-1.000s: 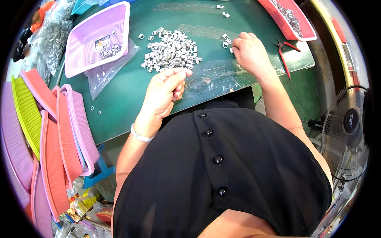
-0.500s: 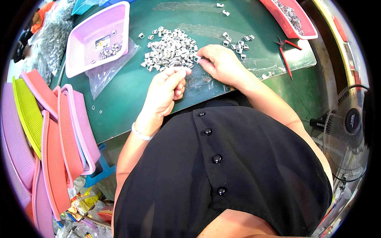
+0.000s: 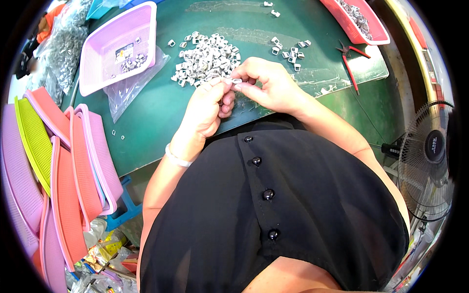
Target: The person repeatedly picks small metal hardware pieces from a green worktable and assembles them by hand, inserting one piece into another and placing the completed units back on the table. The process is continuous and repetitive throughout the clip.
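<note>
At the far left, stacked plastic baskets (image 3: 68, 195) in purple and coral are noted; the full number cannot be told, but one lime-green basket (image 3: 30, 141) is counted among them. Behind them, a heap of clear plastic bags (image 3: 63, 53) is seen. One blue stool (image 3: 128, 207) is partly hidden beside the stack. On the green table (image 3: 151, 134), two tiny rings (image 3: 122, 137) are found near the left edge. One purple basket (image 3: 105, 49), holding one label and a handful of small metal parts, is rested partly over one clear bag (image 3: 132, 93).

To the right of these, one pile of small metal pieces (image 3: 205, 58) is recorded — too many to be counted — with one piece lying apart at its upper left. Just in front of the pile, one small pale piece (image 3: 237, 81) is pinched between the fingertips of the left hand (image 3: 207, 105) and the right hand (image 3: 273, 85). One pale bracelet (image 3: 178, 155) is worn on the left wrist; four buttons (image 3: 268, 194) are counted on the black garment (image 3: 317, 195).

Farther right, about ten loose pieces (image 3: 294, 50) are grouped, and two more pieces (image 3: 275, 13) lie at the top. One pair of red-handled pliers (image 3: 348, 68), one red basket (image 3: 344, 22) of metal parts — uncountable — and one fan (image 3: 434, 147) are listed last.
</note>
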The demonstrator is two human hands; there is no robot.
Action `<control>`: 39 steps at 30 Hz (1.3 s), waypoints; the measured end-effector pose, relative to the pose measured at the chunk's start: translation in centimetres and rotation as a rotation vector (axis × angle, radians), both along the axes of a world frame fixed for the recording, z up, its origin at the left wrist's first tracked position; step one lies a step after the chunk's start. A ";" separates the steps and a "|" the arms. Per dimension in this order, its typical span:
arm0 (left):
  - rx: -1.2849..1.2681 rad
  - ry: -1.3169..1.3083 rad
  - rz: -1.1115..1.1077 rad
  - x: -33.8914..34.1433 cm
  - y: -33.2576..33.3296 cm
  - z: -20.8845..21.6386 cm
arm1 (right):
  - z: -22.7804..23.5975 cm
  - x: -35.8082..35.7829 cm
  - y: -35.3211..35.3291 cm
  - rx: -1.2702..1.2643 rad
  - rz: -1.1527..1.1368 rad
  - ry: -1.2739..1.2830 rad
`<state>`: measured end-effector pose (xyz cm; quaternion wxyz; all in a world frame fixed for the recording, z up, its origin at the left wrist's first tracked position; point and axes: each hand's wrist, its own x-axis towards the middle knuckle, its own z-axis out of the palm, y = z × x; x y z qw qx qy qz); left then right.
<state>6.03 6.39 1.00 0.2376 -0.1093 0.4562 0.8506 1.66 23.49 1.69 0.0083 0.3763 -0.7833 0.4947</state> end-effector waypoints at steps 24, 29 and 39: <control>0.097 0.004 -0.036 0.6 0.0 -0.4 | 0.1 0.0 0.0 0.046 -0.070 0.297; -0.001 -0.036 -0.022 0.7 -0.3 -0.3 | -0.3 -2.6 4.2 0.558 -0.407 0.461; -0.020 -0.051 -0.015 0.9 -0.1 -0.3 | -1.8 -2.1 0.5 0.451 -0.274 0.386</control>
